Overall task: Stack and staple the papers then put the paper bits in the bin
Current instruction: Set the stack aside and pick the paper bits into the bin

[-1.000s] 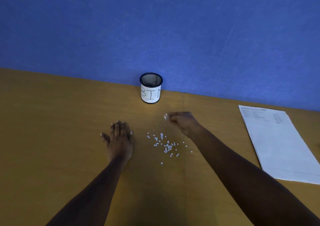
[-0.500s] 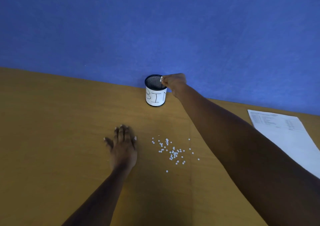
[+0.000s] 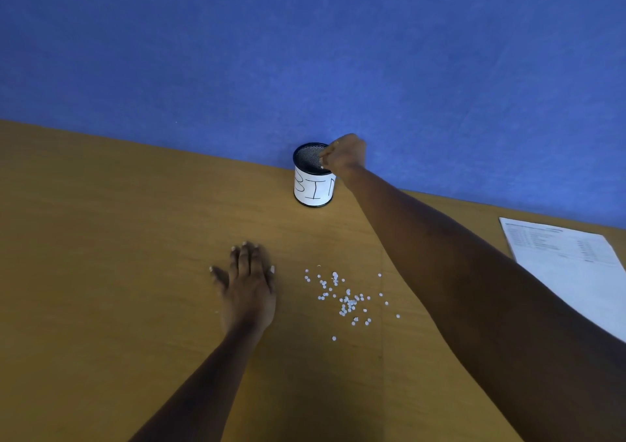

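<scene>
A small black mesh bin (image 3: 313,189) with a white "BIN" label stands at the back of the wooden table (image 3: 118,238), against the blue wall. My right hand (image 3: 346,155) reaches over the bin's right rim. Its fingertips are bunched together above the opening, and a tiny white paper bit shows at them. Several small white paper bits (image 3: 345,297) lie scattered on the table in front of the bin. To the left of the scatter, my left hand (image 3: 249,282) rests flat on the table with fingers straight. The stack of papers (image 3: 572,265) lies at the right edge.
A blue wall panel (image 3: 305,51) rises directly behind the bin. My right forearm (image 3: 474,272) stretches diagonally across the table between the scattered bits and the papers.
My right hand lifted from the scatter with pinched bits and travelled up to the bin, now lowering its fingertips over the opening. The left hand stayed flat on the table.
</scene>
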